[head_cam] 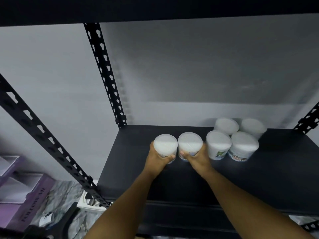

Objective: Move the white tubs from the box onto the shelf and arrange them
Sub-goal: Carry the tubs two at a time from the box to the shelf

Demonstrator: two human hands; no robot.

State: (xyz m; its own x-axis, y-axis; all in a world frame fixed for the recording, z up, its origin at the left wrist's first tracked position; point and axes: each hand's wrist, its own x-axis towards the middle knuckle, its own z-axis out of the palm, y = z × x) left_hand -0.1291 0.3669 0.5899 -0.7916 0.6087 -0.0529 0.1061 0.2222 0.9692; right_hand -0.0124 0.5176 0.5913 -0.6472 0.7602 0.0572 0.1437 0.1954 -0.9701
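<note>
Two white tubs stand side by side on the black shelf point(131, 169), each wrapped by one of my hands. My left hand point(158, 158) grips the left tub point(165, 145); my right hand point(196, 158) grips the right tub point(189, 144). Both tubs are upright and touch each other. Just to their right, several more white tubs with printed labels sit in a tight cluster: two in front point(218, 144) point(243, 145) and two behind point(226, 125) point(252, 126). The box is out of sight.
Black slotted uprights rise at the back left point(103, 71), front left point(43, 133) and right point(309, 120) of the shelf. A dark upper shelf point(155, 7) hangs overhead. Purple cartons point(25, 195) and clutter lie on the floor at lower left.
</note>
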